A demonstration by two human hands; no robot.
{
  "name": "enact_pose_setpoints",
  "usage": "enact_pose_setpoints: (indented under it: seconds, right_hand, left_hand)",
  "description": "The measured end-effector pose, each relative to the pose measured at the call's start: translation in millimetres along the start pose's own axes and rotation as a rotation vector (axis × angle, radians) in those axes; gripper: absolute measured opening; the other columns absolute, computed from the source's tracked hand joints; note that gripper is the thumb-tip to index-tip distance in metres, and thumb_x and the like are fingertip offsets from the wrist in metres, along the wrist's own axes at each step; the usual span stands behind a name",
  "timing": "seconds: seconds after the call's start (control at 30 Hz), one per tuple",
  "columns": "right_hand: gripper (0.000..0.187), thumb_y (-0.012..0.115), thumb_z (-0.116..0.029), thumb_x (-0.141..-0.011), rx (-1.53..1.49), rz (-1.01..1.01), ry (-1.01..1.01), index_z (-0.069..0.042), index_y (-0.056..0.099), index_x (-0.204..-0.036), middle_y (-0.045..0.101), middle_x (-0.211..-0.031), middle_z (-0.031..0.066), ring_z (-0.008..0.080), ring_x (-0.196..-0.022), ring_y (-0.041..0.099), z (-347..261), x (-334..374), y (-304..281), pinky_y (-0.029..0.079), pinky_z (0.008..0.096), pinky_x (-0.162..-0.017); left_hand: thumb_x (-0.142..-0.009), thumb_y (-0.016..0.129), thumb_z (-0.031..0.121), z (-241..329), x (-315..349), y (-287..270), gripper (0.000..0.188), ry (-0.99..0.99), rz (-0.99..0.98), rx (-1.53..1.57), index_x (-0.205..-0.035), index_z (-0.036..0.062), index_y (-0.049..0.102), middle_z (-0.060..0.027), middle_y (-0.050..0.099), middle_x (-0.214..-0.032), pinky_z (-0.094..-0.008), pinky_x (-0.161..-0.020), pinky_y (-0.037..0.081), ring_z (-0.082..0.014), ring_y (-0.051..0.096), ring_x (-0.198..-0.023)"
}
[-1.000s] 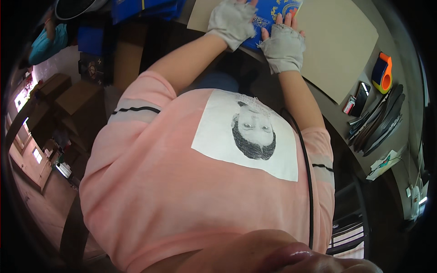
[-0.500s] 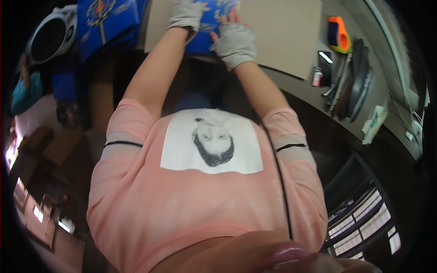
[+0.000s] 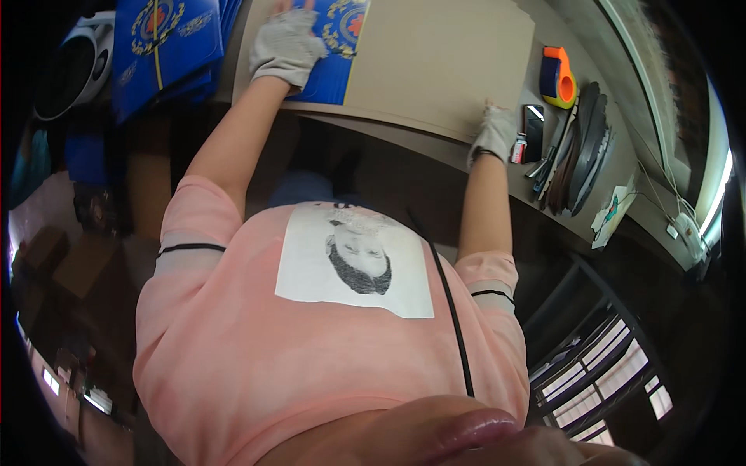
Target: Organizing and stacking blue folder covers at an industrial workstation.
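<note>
My left hand (image 3: 287,46), in a grey-white fingerless glove, lies flat on a blue printed panel (image 3: 322,81) with a floral emblem. Its fingers stretch away from me, their tips partly cut off by the upper edge. The panel rests on the left part of a large grey-beige cardboard sheet (image 3: 435,70). My right hand (image 3: 495,133), gloved alike, is closed at the sheet's near right corner, one fingertip showing on top; its other fingers are mostly hidden.
A stack of blue printed panels (image 3: 167,58) stands at the left, by a white-and-black round appliance (image 3: 66,74). To the right lie an orange-and-blue tape dispenser (image 3: 558,78), a phone (image 3: 533,124), a small red-and-white item (image 3: 517,149) and dark curved strips (image 3: 587,147).
My right hand has left the blue panel and moved right and nearer to the cardboard's corner. My left hand still rests on the panel. The whole view has shifted slightly.
</note>
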State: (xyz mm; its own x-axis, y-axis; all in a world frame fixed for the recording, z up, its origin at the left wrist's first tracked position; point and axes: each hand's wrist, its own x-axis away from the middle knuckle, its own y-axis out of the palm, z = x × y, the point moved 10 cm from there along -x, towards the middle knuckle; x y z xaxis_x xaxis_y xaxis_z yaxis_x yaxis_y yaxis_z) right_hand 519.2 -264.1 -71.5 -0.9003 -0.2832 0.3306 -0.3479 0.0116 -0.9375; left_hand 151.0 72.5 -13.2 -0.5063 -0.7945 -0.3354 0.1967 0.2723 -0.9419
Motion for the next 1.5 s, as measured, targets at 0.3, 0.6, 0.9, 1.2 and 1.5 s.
enact_pose_setpoints:
  seconds: [0.3, 0.6, 0.9, 1.2, 1.5]
  right_hand:
    - [0.065, 0.073, -0.053, -0.093, -0.384, -0.190, -0.177, -0.001, 0.064, -0.131, 0.070, -0.118, 0.0132, 0.0282, -0.091, 0.068, 71, -71, -5, 0.056, 0.0420, -0.076]
    - [0.067, 0.062, -0.052, -0.097, -0.253, 0.252, -1.133, -0.020, 0.050, -0.154, 0.042, -0.160, 0.0213, 0.0441, -0.149, 0.035, -179, 143, -34, 0.032, 0.0524, -0.121]
    - [0.065, 0.079, -0.032, -0.081, 0.057, 0.366, -1.130, -0.012, 0.061, -0.141, 0.059, -0.139, 0.0274, 0.0449, -0.133, 0.053, -258, 189, -14, 0.042, 0.0506, -0.113]
    - [0.077, 0.082, -0.044, -0.078, 0.220, 0.309, -1.099, -0.011, 0.058, -0.144, 0.044, -0.156, 0.0249, 0.0468, -0.140, 0.043, -244, 151, -19, 0.038, 0.0520, -0.116]
    - [0.075, 0.081, -0.048, -0.077, 0.168, 0.343, -1.024, -0.014, 0.063, -0.141, 0.045, -0.157, 0.0236, 0.0451, -0.146, 0.039, -254, 162, -5, 0.037, 0.0536, -0.117]
  left_hand:
    - [-0.087, 0.063, 0.038, 63, -5, -14, 0.041, 0.369, -0.370, 0.221, -0.113, 0.0086, 0.075, -0.0246, 0.063, -0.138, -0.0446, -0.120, 0.036, -0.0375, 0.054, -0.136]
    - [-0.086, 0.063, 0.035, 46, 1, -18, 0.046, 0.352, -0.264, 0.314, -0.120, 0.0055, 0.071, -0.0251, 0.069, -0.122, -0.0450, -0.113, 0.043, -0.0387, 0.061, -0.123]
    - [-0.086, 0.064, 0.033, 46, -3, -26, 0.040, 0.284, -0.438, 0.265, -0.114, 0.0063, 0.073, -0.0255, 0.067, -0.128, -0.0440, -0.110, 0.046, -0.0385, 0.061, -0.124]
    - [-0.090, 0.061, 0.035, 42, 2, -19, 0.045, 0.302, -0.274, 0.203, -0.122, 0.0056, 0.071, -0.0261, 0.062, -0.137, -0.0455, -0.116, 0.040, -0.0397, 0.056, -0.132]
    - [-0.091, 0.060, 0.036, 41, 6, -8, 0.049, 0.335, -0.279, 0.295, -0.129, 0.0064, 0.068, -0.0254, 0.062, -0.138, -0.0447, -0.119, 0.036, -0.0390, 0.055, -0.134]
